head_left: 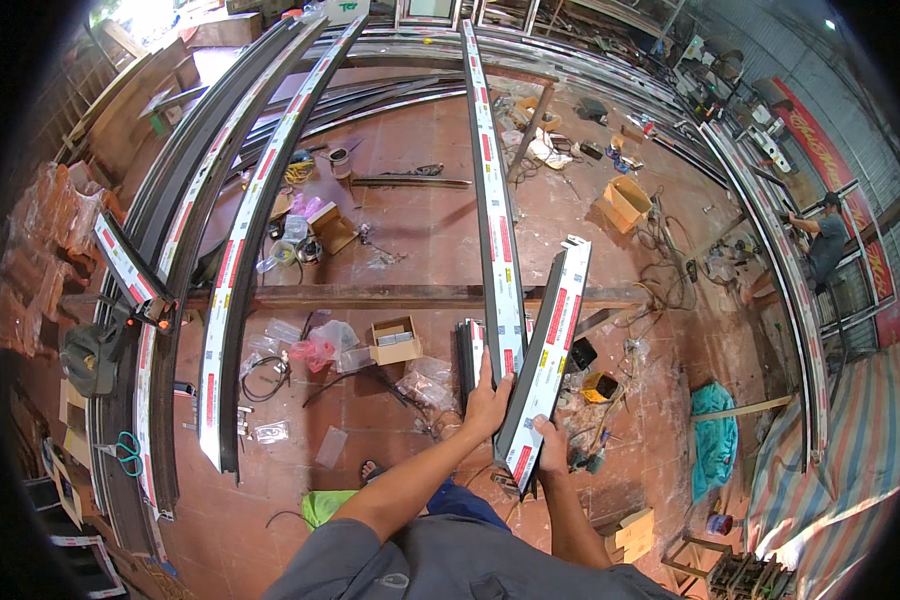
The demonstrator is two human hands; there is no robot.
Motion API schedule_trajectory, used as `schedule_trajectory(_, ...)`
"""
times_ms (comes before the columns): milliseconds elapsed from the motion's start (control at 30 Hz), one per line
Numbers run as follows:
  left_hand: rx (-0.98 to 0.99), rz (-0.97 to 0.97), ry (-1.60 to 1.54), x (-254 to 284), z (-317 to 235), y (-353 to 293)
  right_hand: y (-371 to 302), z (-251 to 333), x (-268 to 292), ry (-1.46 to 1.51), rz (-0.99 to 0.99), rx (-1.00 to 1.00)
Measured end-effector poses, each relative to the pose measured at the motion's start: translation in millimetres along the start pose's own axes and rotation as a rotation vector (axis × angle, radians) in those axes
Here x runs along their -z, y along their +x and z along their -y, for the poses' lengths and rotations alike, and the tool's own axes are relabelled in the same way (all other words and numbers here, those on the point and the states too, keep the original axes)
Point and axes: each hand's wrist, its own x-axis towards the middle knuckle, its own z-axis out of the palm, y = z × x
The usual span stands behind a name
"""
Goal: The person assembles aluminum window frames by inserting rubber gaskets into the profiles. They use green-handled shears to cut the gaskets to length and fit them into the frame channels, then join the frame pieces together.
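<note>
A short dark aluminium profile (pixel 550 365), its upper face covered in white protective film with red and yellow labels, is held slanting in front of me. My right hand (pixel 553 447) is closed around its near end, thumb on the film. Just left of it, a long profile (pixel 491 200) with the same film runs away from me across a wooden beam (pixel 370 297). My left hand (pixel 487 405) is closed on the near end of that long profile, close against the short one. The undersides of both profiles and some of my fingers are hidden.
More long profiles (pixel 255 210) lie at left, with teal scissors (pixel 128 455) and a cap (pixel 90 362). Cardboard boxes (pixel 397 341), plastic bags and cables litter the tiled floor. At right are further profiles (pixel 775 270), a teal bag (pixel 712 440) and another person (pixel 826 245).
</note>
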Motion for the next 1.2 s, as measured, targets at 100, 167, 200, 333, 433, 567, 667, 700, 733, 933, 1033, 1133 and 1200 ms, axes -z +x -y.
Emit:
schedule_trajectory(100,0.1,0.056,-0.024,-16,-17,0,4,3,17,-0.042,-0.05,0.004)
schedule_trajectory(167,0.134,0.085,-0.06,-19,-24,-5,-1,1,21,-0.015,-0.064,0.031)
schedule_trajectory(200,0.102,0.072,-0.066,-18,-27,-8,-3,1,22,0.0,-0.07,0.026)
schedule_trajectory(333,0.062,0.2,0.096,20,-29,-8,-7,3,21,0.05,-0.005,0.069)
schedule_trajectory(433,-0.23,-0.068,0.425,107,-28,-11,-4,16,28,-0.093,0.028,0.055)
schedule_trajectory(567,-0.016,-0.524,0.732,293,-26,-52,-6,38,26,-0.082,0.052,0.11)
schedule_trajectory(667,0.258,-0.91,1.163,397,-18,-106,-6,61,9,-0.25,0.025,0.205)
schedule_trajectory(700,0.387,-0.941,1.174,417,-14,-124,-2,66,-3,-0.209,0.033,0.174)
schedule_trajectory(733,0.544,-0.864,1.158,436,-11,-138,2,70,-19,-0.19,0.086,0.185)
schedule_trajectory(933,0.647,-0.695,0.902,465,2,-169,26,60,-141,-0.251,0.418,0.224)
schedule_trajectory(1033,0.555,-0.671,0.94,443,8,-171,22,40,-213,-0.203,0.611,0.107)
schedule_trajectory(1133,0.529,-0.69,0.985,411,13,-181,11,25,-288,-0.273,0.764,0.197)
schedule_trajectory(1200,0.494,-0.693,0.865,397,12,-190,10,19,-342,-0.296,0.861,0.248)
